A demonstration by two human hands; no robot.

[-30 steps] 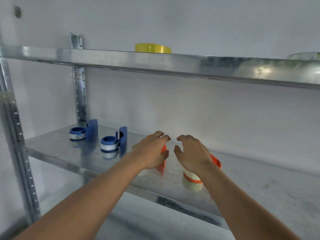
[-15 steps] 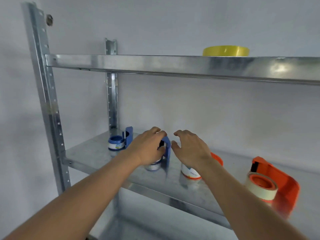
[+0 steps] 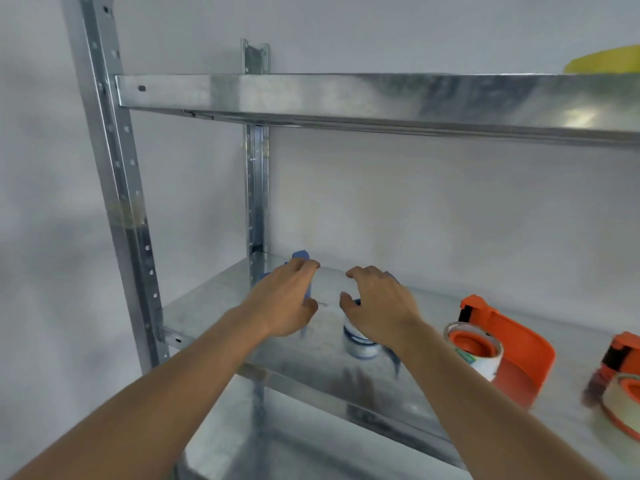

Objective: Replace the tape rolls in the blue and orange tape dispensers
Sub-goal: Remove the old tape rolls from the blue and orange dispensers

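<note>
Now, step in hand: both hands reach for the 2 blue dispensers on the middle shelf (image 3: 214, 317), probably to take 1 in each hand and begin the roll change
Left hand: the left hand (image 3: 284, 303) is over the far blue dispenser (image 3: 300, 255), fingers curved and apart from the thumb; it hides most of the dispenser, so I cannot tell if it already presses on it
Right hand: the right hand (image 3: 379, 306) is arched above the near blue dispenser (image 3: 360, 342), thumb and fingers spread, not yet closed on it; a blue edge shows behind the knuckles
Blue dispensers: they stand near each other at the left end of the shelf, close to the rear post (image 3: 257, 188); the near one has a white and blue roll on its hub
Orange dispensers: the first orange dispenser (image 3: 512, 344) stands upright to the right, its roll facing the front; the second orange dispenser (image 3: 620, 386) is at the picture's edge, blurred; both are untouched
Yellow roll: a yellow tape roll (image 3: 606, 60) lies on the upper shelf (image 3: 346, 91), perhaps a spare
Why so: the arched hands suit a grip from above, because the upper shelf leaves limited room
Progress: early, I judge; no roll is off yet
</note>
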